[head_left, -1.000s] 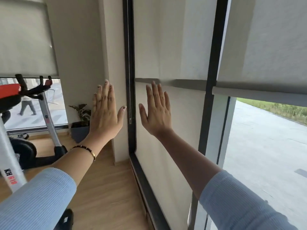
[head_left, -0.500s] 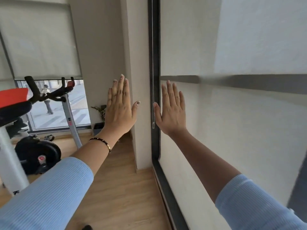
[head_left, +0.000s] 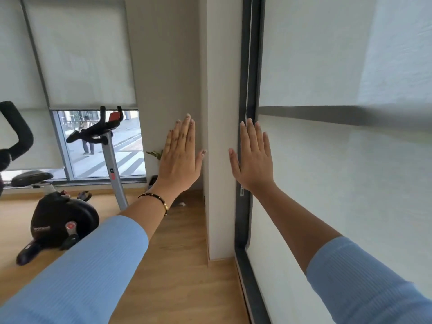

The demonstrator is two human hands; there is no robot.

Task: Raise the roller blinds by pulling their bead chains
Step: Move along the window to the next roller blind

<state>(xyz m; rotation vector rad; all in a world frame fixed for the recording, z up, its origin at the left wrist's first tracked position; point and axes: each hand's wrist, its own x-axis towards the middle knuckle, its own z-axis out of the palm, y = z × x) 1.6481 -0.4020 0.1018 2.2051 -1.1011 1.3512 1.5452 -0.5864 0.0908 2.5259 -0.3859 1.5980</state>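
With both my hands flat and empty, left hand [head_left: 180,160] and right hand [head_left: 253,157], I judge I must next grasp the thin white bead chain [head_left: 247,66] at upper centre-right.

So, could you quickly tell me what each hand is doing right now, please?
Left hand: open and flat, holding nothing.
Right hand: open and flat, holding nothing, with the bead chain just behind it.

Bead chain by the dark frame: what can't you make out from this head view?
- Bead chain: top cut off by the upper edge; lower run passes behind the right hand.
- Near blind: roller out of view above.
- Left hand: open, holding nothing.
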